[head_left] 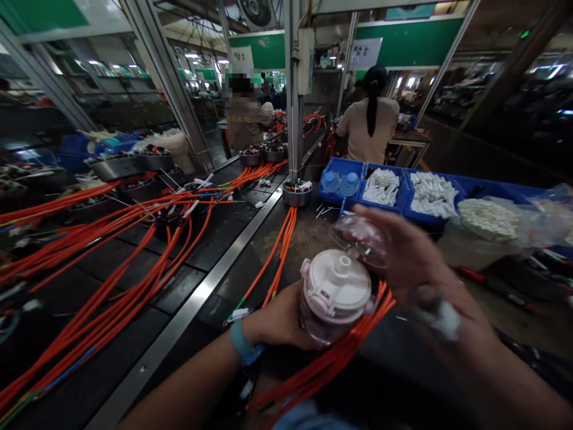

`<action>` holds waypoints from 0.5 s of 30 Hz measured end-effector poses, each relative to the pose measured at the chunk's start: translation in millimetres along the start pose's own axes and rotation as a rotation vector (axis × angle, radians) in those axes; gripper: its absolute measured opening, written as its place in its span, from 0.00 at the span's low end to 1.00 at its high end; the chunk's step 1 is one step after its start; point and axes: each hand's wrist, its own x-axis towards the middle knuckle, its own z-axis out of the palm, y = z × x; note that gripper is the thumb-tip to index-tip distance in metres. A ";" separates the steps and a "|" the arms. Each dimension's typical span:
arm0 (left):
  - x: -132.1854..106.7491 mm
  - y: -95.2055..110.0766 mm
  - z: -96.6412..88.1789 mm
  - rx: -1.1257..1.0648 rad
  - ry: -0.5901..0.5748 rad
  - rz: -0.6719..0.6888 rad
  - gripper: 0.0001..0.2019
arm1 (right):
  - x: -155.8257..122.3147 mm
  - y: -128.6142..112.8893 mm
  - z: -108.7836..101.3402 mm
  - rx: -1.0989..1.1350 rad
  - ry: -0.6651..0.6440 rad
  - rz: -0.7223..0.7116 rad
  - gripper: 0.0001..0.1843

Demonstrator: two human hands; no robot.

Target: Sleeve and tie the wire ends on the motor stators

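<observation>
A pinkish see-through drinking bottle with a white lid [339,280] stands upright before me. My left hand [286,316], a blue band at its wrist, is wrapped round the bottle's body. The bottle's clear domed cap [362,239] is tilted up at the far side of the lid. Against the cap's right edge is my right hand [412,263], blurred, its fingers stretched out and not closed round it. Something white is wrapped on the right thumb [443,319]. A bundle of orange wires [333,358] passes beneath the bottle; my left fingertips are hidden behind it.
Beyond the bottle stands a wired motor stator [297,193]. Blue bins [342,179] of white sleeves [433,194] are at the right, near a red-handled tool [472,275]. Orange-wired stators crowd the conveyor [188,286] at left. Two co-workers [371,122] sit further back.
</observation>
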 end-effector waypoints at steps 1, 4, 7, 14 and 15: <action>0.7 -3.3 -0.9 -0.018 0.002 0.005 0.46 | 2.1 -4.7 0.7 -0.038 -0.055 -0.019 0.31; 0.5 -12.0 -3.1 -0.049 0.003 0.000 0.43 | 5.1 -4.6 4.1 -0.258 -0.152 -0.118 0.26; -0.4 -16.4 -5.1 -0.049 -0.001 -0.042 0.42 | 5.1 5.7 11.9 -0.409 -0.153 -0.272 0.28; -5.8 -26.2 -7.3 0.028 -0.003 -0.061 0.44 | -5.8 11.9 37.6 -0.535 -0.100 -0.492 0.30; -7.1 -27.7 -6.7 0.035 -0.001 -0.049 0.44 | -7.5 10.5 38.9 -0.527 -0.096 -0.481 0.32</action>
